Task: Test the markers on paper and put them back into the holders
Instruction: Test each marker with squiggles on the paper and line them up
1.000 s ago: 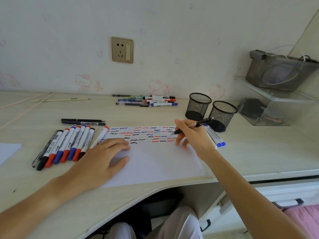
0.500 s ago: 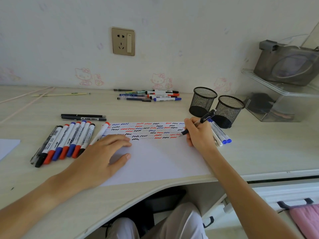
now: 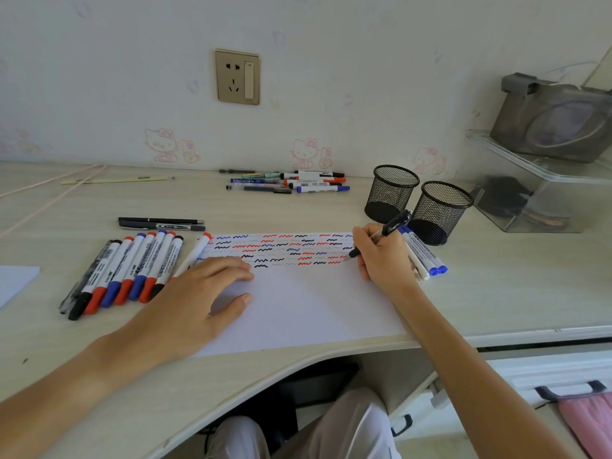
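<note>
A white sheet of paper lies on the desk, its top strip filled with red, blue and black squiggles. My right hand grips a black pen with its tip on the paper's right edge. My left hand rests flat on the paper's left part. Two black mesh holders stand behind my right hand. A row of several markers lies left of the paper. Blue-capped markers lie beside my right hand.
More pens and markers lie near the wall, and two dark pens lie above the marker row. A clear plastic shelf with a grey bag stands at right. Another paper's corner shows at far left.
My right hand with the pen has shifted slightly right along the squiggle rows, tip on the paper. My left hand stays put. The camera has tilted a little.
</note>
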